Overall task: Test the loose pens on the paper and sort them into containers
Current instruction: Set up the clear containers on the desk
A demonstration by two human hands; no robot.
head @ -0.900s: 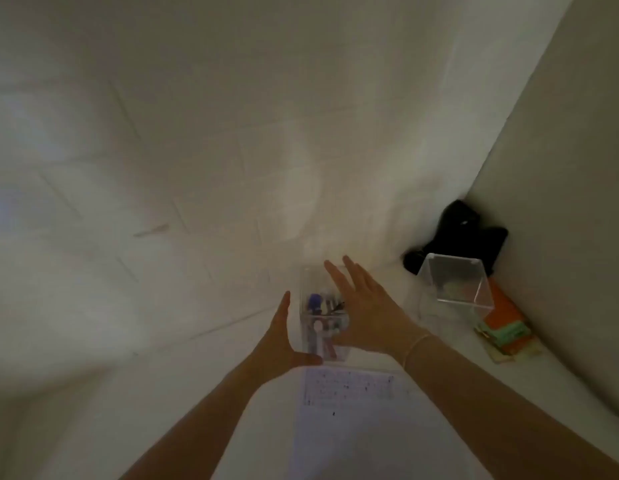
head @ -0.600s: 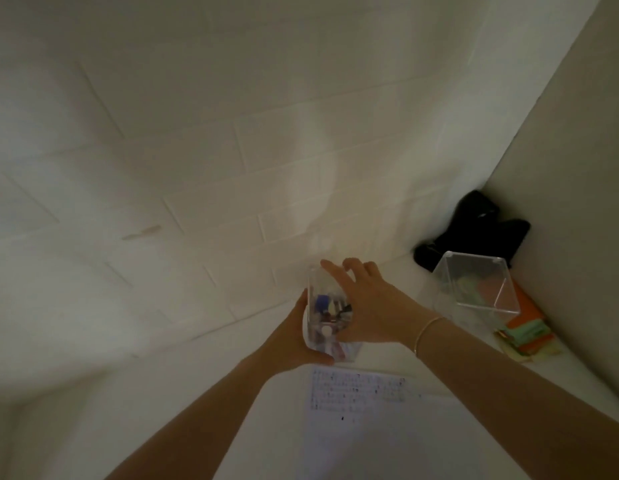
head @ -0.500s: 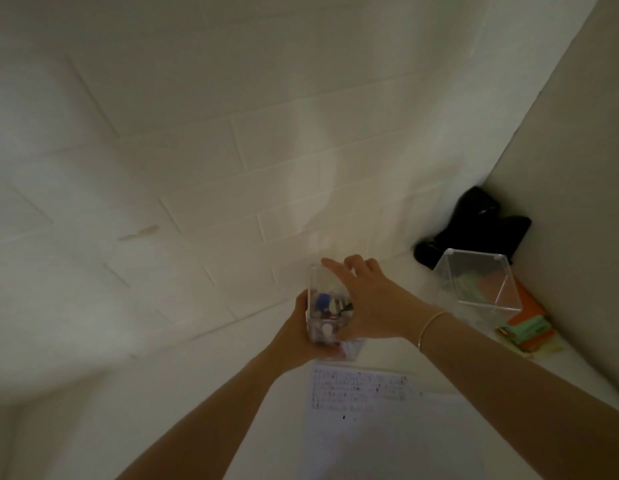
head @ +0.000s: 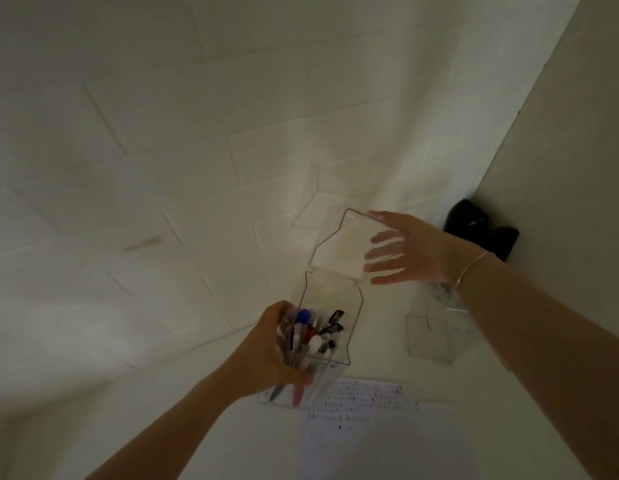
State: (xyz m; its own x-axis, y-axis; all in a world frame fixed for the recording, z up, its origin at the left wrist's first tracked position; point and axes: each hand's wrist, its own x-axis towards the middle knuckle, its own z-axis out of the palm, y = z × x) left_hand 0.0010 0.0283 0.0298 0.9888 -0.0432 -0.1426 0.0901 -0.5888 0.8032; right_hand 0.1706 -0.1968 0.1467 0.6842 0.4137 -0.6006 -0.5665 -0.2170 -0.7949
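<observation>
Pens [head: 313, 336] stand bunched in a clear container [head: 323, 344] that our left hand [head: 266, 351] grips by its side, fingers curled round the wall, above the near edge of the paper [head: 387, 434]. Our right hand [head: 412, 249] holds a clear lid [head: 339, 249] just above it, fingers spread, seemingly behind the plastic. Another clear container [head: 429, 336] sits right, a black object [head: 481, 226] beyond.
</observation>
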